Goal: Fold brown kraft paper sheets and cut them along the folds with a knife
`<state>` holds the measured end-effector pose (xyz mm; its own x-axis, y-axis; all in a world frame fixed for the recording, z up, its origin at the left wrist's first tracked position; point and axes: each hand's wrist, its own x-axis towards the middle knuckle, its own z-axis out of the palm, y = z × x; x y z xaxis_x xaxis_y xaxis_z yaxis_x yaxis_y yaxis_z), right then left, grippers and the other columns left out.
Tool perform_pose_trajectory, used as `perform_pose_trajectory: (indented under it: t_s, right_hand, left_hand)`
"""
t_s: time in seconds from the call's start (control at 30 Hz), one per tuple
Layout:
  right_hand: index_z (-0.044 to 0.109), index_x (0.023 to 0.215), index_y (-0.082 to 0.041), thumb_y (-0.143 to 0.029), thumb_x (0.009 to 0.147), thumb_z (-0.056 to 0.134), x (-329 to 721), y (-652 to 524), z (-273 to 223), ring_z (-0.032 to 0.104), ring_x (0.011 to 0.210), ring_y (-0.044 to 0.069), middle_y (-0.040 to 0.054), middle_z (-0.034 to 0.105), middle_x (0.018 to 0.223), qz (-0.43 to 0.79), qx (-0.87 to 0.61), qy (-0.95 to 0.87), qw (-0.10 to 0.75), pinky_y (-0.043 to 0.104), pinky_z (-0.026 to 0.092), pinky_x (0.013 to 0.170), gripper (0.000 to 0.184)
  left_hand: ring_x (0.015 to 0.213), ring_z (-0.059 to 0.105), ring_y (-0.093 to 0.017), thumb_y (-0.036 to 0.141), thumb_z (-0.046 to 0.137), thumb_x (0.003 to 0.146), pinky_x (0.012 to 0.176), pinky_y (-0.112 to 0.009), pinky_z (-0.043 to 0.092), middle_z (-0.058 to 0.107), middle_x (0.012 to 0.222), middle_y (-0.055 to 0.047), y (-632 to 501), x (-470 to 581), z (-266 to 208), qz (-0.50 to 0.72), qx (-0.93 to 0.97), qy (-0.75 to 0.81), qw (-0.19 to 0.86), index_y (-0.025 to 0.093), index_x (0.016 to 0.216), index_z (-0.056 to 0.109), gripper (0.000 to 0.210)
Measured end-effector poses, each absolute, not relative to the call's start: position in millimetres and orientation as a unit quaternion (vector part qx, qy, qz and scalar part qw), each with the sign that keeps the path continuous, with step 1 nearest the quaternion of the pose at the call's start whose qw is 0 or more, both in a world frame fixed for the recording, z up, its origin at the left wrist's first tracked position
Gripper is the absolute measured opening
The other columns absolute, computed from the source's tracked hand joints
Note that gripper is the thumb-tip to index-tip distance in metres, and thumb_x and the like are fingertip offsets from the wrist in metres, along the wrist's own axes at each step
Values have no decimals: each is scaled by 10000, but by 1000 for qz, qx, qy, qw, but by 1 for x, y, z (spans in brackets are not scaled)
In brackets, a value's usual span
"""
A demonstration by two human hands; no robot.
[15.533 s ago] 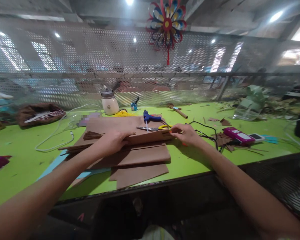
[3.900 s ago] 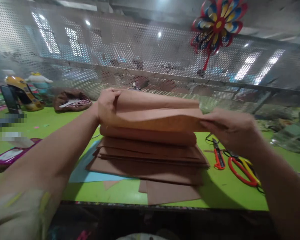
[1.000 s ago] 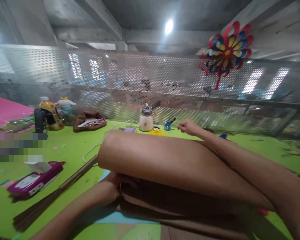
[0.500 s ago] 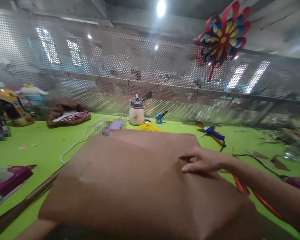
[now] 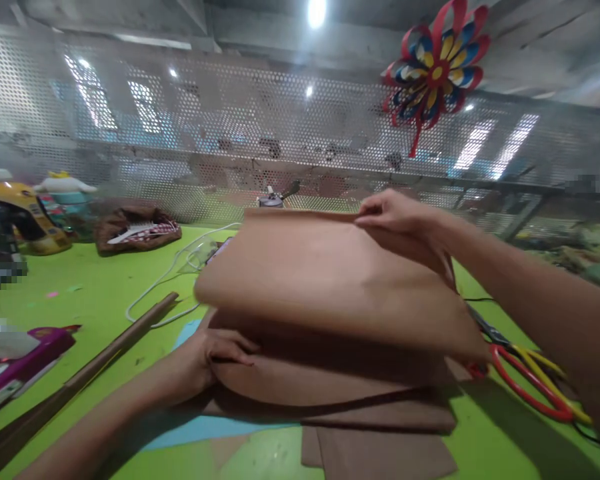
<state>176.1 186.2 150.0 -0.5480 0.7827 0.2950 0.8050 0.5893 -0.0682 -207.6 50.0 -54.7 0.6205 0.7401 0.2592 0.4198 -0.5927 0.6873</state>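
A large brown kraft paper sheet (image 5: 320,267) is raised over the table, its near edge curling above another brown sheet. My right hand (image 5: 393,212) pinches its far edge at the upper right. Below it, my left hand (image 5: 227,353) grips the left edge of the lower brown sheet (image 5: 305,380), fingers on top and thumb out of sight. Beneath both sheets lie more brown paper pieces (image 5: 380,453) and a light blue sheet (image 5: 195,432).
Scissors with red handles (image 5: 525,393) and a yellow-handled tool (image 5: 540,367) lie right. At left are a long brown strip (image 5: 115,347), a purple power strip (image 5: 30,360) and a white cable (image 5: 167,270). A brown bag (image 5: 135,230) sits farther back. A paper pinwheel (image 5: 437,73) hangs above.
My right hand has risen, lifting the brown sheet's far edge. The near part has pulled back, uncovering the lower sheet, the blue sheet and my left hand, which has come up and inward.
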Motion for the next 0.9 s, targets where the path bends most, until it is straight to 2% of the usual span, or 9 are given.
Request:
perform_pose_trajectory:
  t_s: [0.17, 0.3, 0.37, 0.47, 0.57, 0.67, 0.77, 0.83, 0.9]
  right_hand:
    - [692, 888, -96, -220, 834, 606, 183, 247, 199, 579, 763, 162, 37, 637, 746, -148, -492, -836, 192, 294, 433, 763, 161]
    - [684, 927, -150, -257, 853, 605, 176, 270, 209, 570, 947, 236, 66, 652, 882, -199, -513, -808, 211, 367, 415, 894, 152]
    - [669, 973, -166, -279, 889, 556, 165, 276, 194, 510, 1069, 277, 96, 644, 1006, -218, -524, -794, 218, 417, 380, 950, 180]
    - [623, 1070, -126, -266, 936, 452, 144, 278, 150, 373, 1201, 338, 163, 577, 1167, -233, -543, -773, 230, 503, 331, 964, 259]
    - [537, 1213, -115, -217, 945, 377, 127, 277, 99, 379, 1175, 344, 196, 526, 1233, -214, -558, -770, 223, 509, 348, 917, 329]
    - [471, 1300, -114, -153, 913, 371, 120, 275, 67, 382, 1176, 347, 211, 462, 1320, -189, -561, -778, 213, 496, 357, 899, 402]
    - [515, 1269, -96, -142, 902, 354, 119, 267, 56, 384, 1183, 355, 224, 470, 1319, -161, -549, -796, 198, 493, 364, 894, 403]
    - [560, 1225, -91, -168, 912, 344, 120, 251, 52, 435, 1147, 332, 218, 536, 1256, -135, -526, -821, 178, 464, 380, 891, 388]
    - [616, 1161, -117, -225, 906, 399, 123, 225, 46, 520, 1053, 281, 171, 625, 1138, -102, -490, -854, 144, 396, 411, 873, 351]
  left_hand:
    - [1118, 591, -254, 460, 477, 899, 992, -431, 448, 701, 1070, -113, 47, -210, -48, 308, 859, 273, 304, 230, 951, 746, 357]
    - [1134, 584, -253, 445, 458, 912, 987, -434, 456, 699, 1075, -111, 46, -206, -42, 299, 864, 272, 299, 233, 968, 743, 359]
    - [1149, 575, -245, 406, 464, 919, 997, -431, 448, 693, 1098, -107, 46, -206, -38, 276, 872, 276, 296, 237, 1001, 733, 328]
    - [1143, 576, -242, 409, 470, 918, 994, -424, 448, 695, 1085, -106, 46, -205, -31, 270, 876, 269, 295, 241, 1001, 733, 323]
    - [1146, 567, -251, 443, 500, 897, 989, -425, 446, 695, 1084, -105, 47, -204, -22, 258, 878, 274, 297, 243, 973, 742, 323]
    - [1238, 491, -271, 412, 582, 855, 1047, -446, 382, 670, 1165, -91, 48, -202, -6, 196, 883, 308, 294, 250, 956, 749, 254]
    - [1302, 427, -273, 379, 632, 825, 1089, -448, 324, 603, 1284, -74, 52, -197, 8, 145, 877, 329, 319, 244, 953, 750, 220]
    - [1276, 462, -265, 375, 630, 826, 1074, -422, 350, 575, 1318, -90, 56, -192, 13, 145, 862, 333, 353, 209, 943, 748, 235]
    - [1203, 533, -255, 387, 629, 819, 1024, -388, 408, 605, 1276, -111, 60, -188, 15, 161, 846, 341, 377, 175, 890, 746, 253]
